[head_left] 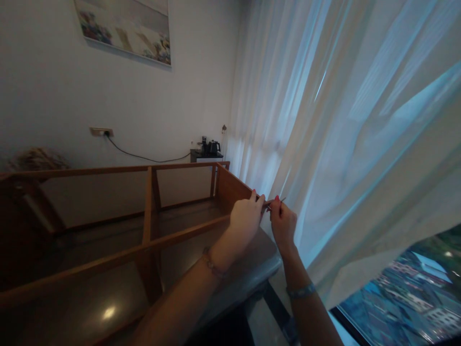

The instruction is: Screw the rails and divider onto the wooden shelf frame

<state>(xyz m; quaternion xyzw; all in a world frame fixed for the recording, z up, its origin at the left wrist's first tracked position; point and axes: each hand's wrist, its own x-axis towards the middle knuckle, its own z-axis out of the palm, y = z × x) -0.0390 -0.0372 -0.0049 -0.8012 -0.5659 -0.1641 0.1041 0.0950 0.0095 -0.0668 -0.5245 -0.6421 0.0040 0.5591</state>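
A brown wooden furniture frame (187, 234) with crossbars and a panel end lies in front of me, stretching from the left to the middle. My left hand (245, 218) is closed over its near right corner, with the fingers bent around the wood. Right beside it, my right hand (283, 225) is closed in a pinch. A thin, dark, rod-like piece (283, 199) sticks out past the thumb and fingers at that corner. It is too small and dim to name. Fingers hide most of the spot where the two hands meet.
White curtains (288, 96) hang close to my right hand, and a window (414, 288) shows below them. Under the frame's right end is a plastic-wrapped surface (248, 269). A dark kettle (213, 147) stands on a small cabinet (205, 159); a cord (144, 157) runs to a wall socket (95, 131).
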